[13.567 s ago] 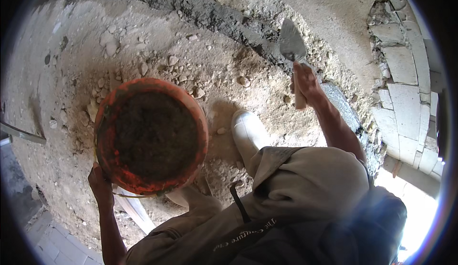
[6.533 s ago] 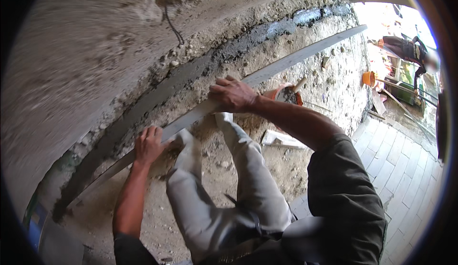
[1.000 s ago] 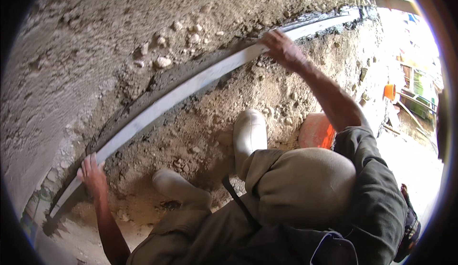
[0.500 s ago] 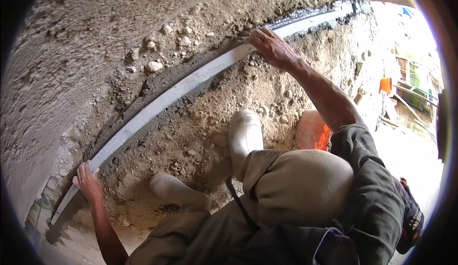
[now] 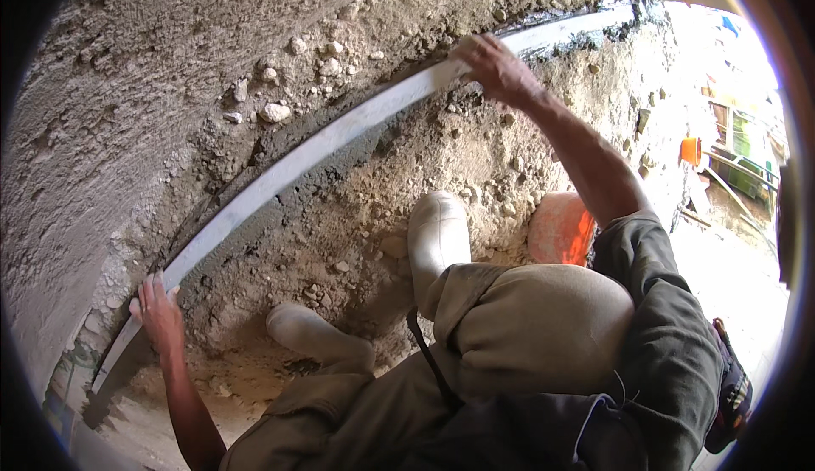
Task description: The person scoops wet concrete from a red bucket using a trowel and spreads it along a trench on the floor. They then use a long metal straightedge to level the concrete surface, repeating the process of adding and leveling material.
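A long, pale straightedge (image 5: 289,168) lies along a strip of wet grey mortar (image 5: 335,164), looking curved in this wide view. My left hand (image 5: 160,311) is closed round it near its lower left end, fingers over the far edge. Farther up and to the right, my right hand (image 5: 499,72) grips it with the fingers also wrapped over the far edge, a little smeared by motion. Wet mortar clings around the bar's far right end. The undersides of the bar and my palms are hidden.
A rough plastered wall (image 5: 110,114) rises on the left. Loose stones (image 5: 275,113) lie beside the mortar strip. My light boots (image 5: 439,238) stand on rubble, with an orange bucket (image 5: 556,229) to their right. A smaller orange container (image 5: 690,151) is farther off near some boards.
My right hand has shifted slightly right and up. My left hand has moved slightly up with the straightedge, still holding it. The straightedge has shifted a little over the mortar.
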Demonstrator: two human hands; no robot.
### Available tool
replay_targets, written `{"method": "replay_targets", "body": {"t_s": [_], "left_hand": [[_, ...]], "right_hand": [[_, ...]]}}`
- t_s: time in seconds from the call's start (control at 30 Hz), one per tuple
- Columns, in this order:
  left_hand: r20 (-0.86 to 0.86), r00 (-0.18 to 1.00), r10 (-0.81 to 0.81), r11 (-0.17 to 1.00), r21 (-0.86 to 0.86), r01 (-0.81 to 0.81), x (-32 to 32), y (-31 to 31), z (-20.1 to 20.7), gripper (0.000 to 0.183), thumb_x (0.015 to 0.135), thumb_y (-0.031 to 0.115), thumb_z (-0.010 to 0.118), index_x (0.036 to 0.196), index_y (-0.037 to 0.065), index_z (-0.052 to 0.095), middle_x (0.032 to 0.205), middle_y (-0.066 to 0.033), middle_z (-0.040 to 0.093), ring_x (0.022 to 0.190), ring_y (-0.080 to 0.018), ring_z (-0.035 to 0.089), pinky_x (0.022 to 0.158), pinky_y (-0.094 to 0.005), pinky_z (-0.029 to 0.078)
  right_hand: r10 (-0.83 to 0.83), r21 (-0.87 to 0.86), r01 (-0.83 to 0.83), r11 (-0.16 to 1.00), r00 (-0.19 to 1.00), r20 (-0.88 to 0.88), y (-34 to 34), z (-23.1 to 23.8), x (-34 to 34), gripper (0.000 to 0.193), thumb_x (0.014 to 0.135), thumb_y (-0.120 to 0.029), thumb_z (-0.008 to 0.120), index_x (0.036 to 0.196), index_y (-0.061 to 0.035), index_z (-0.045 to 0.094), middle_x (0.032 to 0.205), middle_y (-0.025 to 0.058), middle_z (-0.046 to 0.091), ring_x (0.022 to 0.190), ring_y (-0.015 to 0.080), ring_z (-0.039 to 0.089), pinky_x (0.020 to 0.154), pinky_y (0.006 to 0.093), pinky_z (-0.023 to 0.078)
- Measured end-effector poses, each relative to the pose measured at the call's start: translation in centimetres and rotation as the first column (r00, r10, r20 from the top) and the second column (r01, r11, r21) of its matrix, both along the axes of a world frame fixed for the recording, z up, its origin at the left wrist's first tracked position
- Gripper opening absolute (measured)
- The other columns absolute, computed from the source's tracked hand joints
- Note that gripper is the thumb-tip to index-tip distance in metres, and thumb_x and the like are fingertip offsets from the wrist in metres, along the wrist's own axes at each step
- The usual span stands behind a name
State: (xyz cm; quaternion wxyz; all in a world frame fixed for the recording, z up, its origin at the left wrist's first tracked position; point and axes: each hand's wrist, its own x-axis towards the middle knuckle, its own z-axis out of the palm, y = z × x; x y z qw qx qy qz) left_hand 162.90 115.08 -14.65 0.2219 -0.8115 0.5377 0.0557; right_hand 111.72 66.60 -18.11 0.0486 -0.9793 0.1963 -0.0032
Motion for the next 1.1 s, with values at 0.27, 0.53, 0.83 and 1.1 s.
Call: {"method": "replay_targets", "body": {"t_s": [0.27, 0.53, 0.83, 1.1], "left_hand": [[-0.006, 0.996, 0.085, 0.993, 0.081, -0.085, -1.1, -1.1, -0.4, 0.048, 0.086, 0.02, 0.062, 0.131, 0.012, 0.048, 0.128, -0.0086, 0.05, 0.122, -0.0259, 0.046, 0.102, -0.0513, 0.03], [-0.046, 0.999, -0.012, 0.998, -0.062, 0.009, -2.3, -4.2, -0.1, 0.033, 0.08, 0.014, 0.061, 0.113, 0.009, 0.061, 0.118, -0.0072, 0.056, 0.11, -0.0247, 0.051, 0.094, -0.0494, 0.034], [-0.086, 0.996, 0.001, 0.998, -0.062, -0.006, 0.3, 0.2, 0.7, 0.041, 0.084, 0.023, 0.066, 0.122, 0.011, 0.057, 0.122, -0.0063, 0.054, 0.114, -0.0232, 0.05, 0.096, -0.0477, 0.033], [-0.164, 0.983, -0.084, 0.974, -0.222, 0.046, -1.5, -4.1, -1.0, 0.028, 0.086, 0.008, 0.06, 0.113, 0.006, 0.062, 0.116, -0.0082, 0.057, 0.106, -0.02, 0.053, 0.091, -0.0455, 0.043]], "right_hand": [[-0.072, 0.006, 0.072, 0.997, 0.996, -0.045, -0.1, -0.3, -0.7, 0.035, 0.083, -0.019, 0.066, 0.118, -0.0151, 0.059, 0.114, 0.0049, 0.058, 0.105, 0.0225, 0.054, 0.093, 0.0386, 0.049], [-0.276, 0.021, 0.287, 0.958, 0.936, -0.216, -2.5, 1.6, -2.8, 0.042, 0.089, -0.018, 0.059, 0.129, -0.0065, 0.05, 0.133, 0.0157, 0.049, 0.127, 0.033, 0.044, 0.097, 0.0416, 0.042], [-0.188, 0.088, 0.208, 0.974, 0.963, -0.194, 1.0, 0.6, 0.0, 0.039, 0.088, -0.009, 0.057, 0.126, -0.0093, 0.05, 0.132, 0.0185, 0.046, 0.124, 0.0385, 0.041, 0.1, 0.0464, 0.04], [-0.127, -0.119, 0.113, 0.986, 0.985, -0.116, -5.5, -2.3, -6.3, 0.046, 0.083, -0.006, 0.063, 0.127, -0.009, 0.052, 0.134, 0.0155, 0.049, 0.127, 0.0354, 0.044, 0.101, 0.0465, 0.043]]}}
